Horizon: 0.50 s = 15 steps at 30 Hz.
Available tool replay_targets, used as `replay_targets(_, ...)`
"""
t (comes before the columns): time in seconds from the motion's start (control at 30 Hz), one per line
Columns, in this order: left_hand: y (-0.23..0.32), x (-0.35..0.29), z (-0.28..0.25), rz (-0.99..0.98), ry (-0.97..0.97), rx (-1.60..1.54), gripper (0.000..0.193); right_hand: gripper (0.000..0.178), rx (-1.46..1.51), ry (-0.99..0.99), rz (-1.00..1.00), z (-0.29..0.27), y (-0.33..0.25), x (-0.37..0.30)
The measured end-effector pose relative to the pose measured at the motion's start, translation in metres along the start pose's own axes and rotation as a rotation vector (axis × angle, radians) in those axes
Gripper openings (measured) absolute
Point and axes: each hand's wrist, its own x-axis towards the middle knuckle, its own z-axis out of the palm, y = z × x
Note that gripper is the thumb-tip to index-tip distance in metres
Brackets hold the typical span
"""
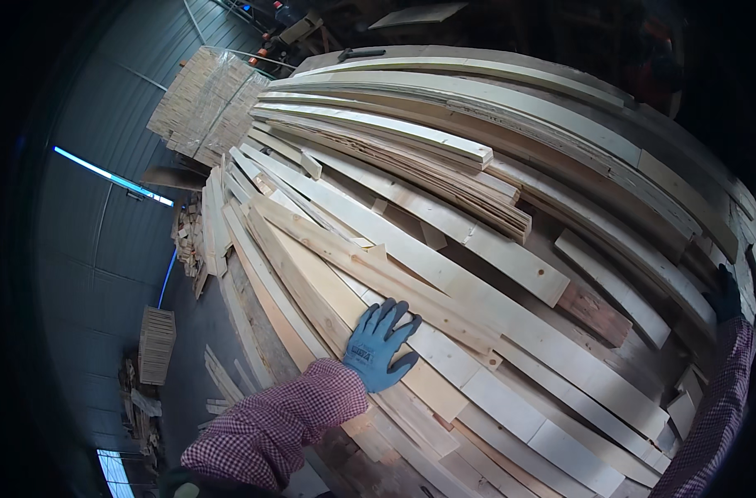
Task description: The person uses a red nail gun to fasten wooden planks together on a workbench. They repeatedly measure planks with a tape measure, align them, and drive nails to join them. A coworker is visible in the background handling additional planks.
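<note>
My left hand (380, 347), in a blue-grey work glove with dark fingertips, lies with its fingers spread on pale wooden boards (477, 390). Just beyond its fingertips runs a long narrow plank (370, 270) with a few knots. At the far right edge, my right hand (724, 295) is in a dark glove near the ends of stacked boards (685, 249). Shadow hides its fingers, so I cannot see whether it holds anything. Both forearms wear red-and-white checked sleeves.
Long boards and thin strips cover the worktop in layers. A dark hammer-like tool (361, 55) lies at the far edge. A wrapped stack of lumber (208, 104) stands at the far left. On the floor at left are a slatted crate (156, 344) and scrap wood (191, 241).
</note>
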Motion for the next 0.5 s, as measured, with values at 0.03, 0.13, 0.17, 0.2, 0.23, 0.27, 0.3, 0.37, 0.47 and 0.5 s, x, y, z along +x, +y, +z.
replay_targets(0.03,0.0,-0.008,-0.001,-0.026,-0.009,-0.009,0.062,0.086,-0.058,-0.054,-0.069,0.003,0.002,0.009)
replay_targets(0.13,0.005,-0.021,-0.001,-0.093,-0.024,-0.015,0.061,0.078,-0.21,-0.15,-0.041,0.003,-0.044,0.027)
replay_targets(0.17,0.004,-0.018,-0.001,-0.085,-0.016,-0.012,0.061,0.075,-0.233,-0.131,-0.066,0.012,-0.022,0.033)
replay_targets(0.2,0.004,-0.014,0.002,-0.073,-0.008,-0.022,0.061,0.067,-0.182,0.11,-0.129,0.027,0.005,0.036)
replay_targets(0.23,0.003,-0.01,0.004,-0.06,-0.001,-0.031,0.062,0.066,-0.201,0.148,-0.132,0.035,0.034,0.039)
replay_targets(0.27,0.003,-0.008,0.006,-0.054,0.003,-0.032,0.062,0.064,-0.219,0.187,-0.143,0.031,0.031,0.037)
replay_targets(0.3,0.002,-0.008,0.007,-0.048,0.008,-0.039,0.062,0.063,-0.241,0.225,-0.156,0.024,0.028,0.034)
replay_targets(0.37,0.005,-0.011,0.001,-0.063,0.002,-0.028,0.062,0.054,-0.114,0.139,0.008,0.012,-0.017,0.023)
replay_targets(0.47,0.005,-0.007,-0.002,-0.062,-0.011,-0.027,0.062,0.059,-0.118,0.209,-0.052,0.006,-0.017,0.01)
replay_targets(0.5,0.005,-0.011,-0.002,-0.065,-0.005,-0.033,0.062,0.062,-0.119,0.199,-0.063,0.0,-0.025,0.007)
